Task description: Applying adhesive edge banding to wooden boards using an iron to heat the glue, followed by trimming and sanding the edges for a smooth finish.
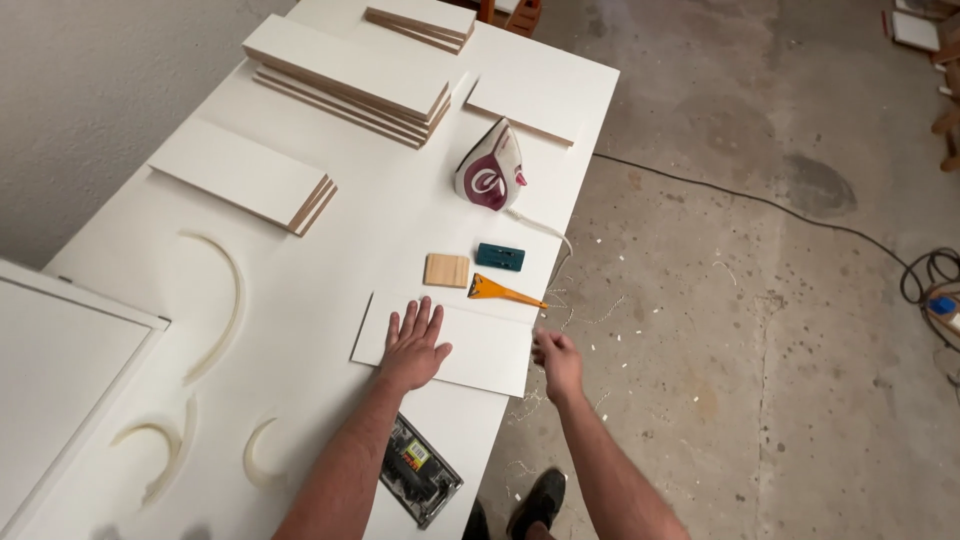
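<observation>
Panel [480,350] — a white rectangular board — lies flat near the table's [300,300] right edge. Left hand [413,345] rests palm-down on it, fingers spread, pinching nothing. Right hand [558,362] hovers just off the panel's right end past the table edge; it is blurred, so its grip cannot be told. Nearer, a sander [420,482] lies beside the left forearm. Beyond the panel sit an orange scraper [500,292], a wood block [446,270] and a teal block [499,257] — then an iron [490,168] standing upright, and farther, stacked boards [350,80].
</observation>
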